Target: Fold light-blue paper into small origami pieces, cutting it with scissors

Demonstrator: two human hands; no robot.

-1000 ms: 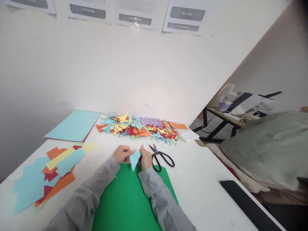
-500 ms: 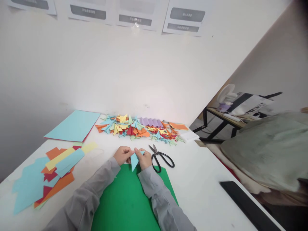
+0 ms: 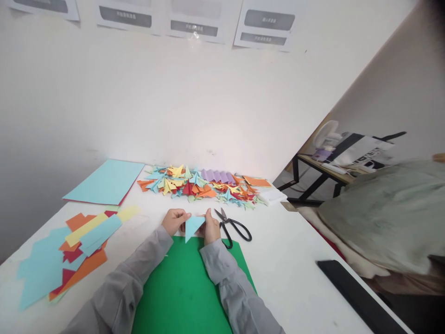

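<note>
Both hands pinch a small light blue folded paper triangle (image 3: 192,226) just above the far edge of a green sheet (image 3: 184,287). My left hand (image 3: 174,221) grips the triangle's left corner with closed fingers. At its right corner my right hand (image 3: 210,227) does the same, thumb on top. The triangle's tip points down toward me. Black scissors (image 3: 233,225) lie on the white table (image 3: 288,260) right beside my right hand.
A heap of folded coloured paper shapes (image 3: 201,185) stretches along the back. A light blue sheet (image 3: 106,182) lies back left, and cut scraps (image 3: 69,250) at the left. A black bar (image 3: 358,297) rests near the right edge; a person in grey-green (image 3: 389,213) is beyond it.
The blue paper went from a narrow folded shape half a second ago to a wider triangle now; my right hand moved slightly right as the fold spread.
</note>
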